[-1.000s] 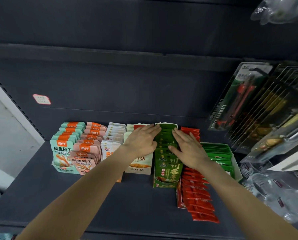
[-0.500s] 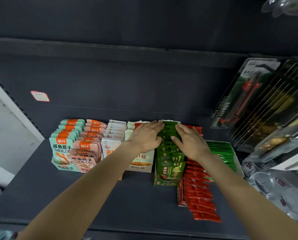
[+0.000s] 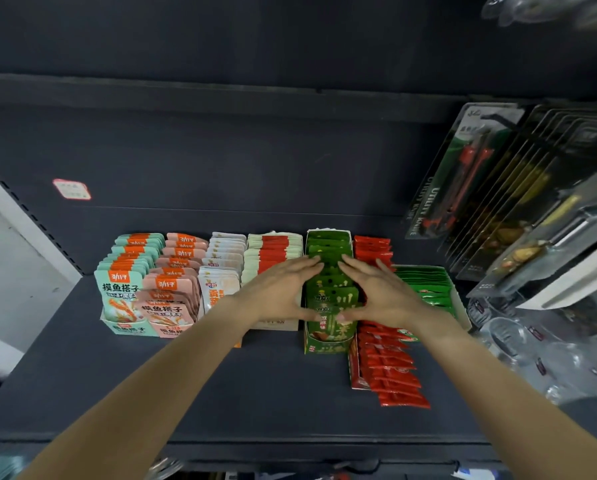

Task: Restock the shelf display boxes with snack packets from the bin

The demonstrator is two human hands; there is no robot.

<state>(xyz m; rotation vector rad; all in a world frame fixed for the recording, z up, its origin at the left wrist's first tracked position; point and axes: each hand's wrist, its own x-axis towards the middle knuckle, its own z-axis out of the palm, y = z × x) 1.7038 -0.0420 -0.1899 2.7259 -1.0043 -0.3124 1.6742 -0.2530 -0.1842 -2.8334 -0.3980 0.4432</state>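
Dark shelf [image 3: 221,393], dark back panel. Left hand [image 3: 279,292] and right hand [image 3: 380,296] lie flat, fingers straight, pressing green packets [image 3: 328,271] in green box [image 3: 326,344] at 12 o'clock. Red packets [image 3: 390,368] at 2 o'clock.

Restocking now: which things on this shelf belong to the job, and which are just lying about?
Job:
- dark green cardboard display box of green snack packets
- left hand and right hand, fingers flat on those packets, thumbs at the front
- neighbouring red packets, teal packets

Lying about:
- carded utility knives
- clear glassware
- red-edged price label
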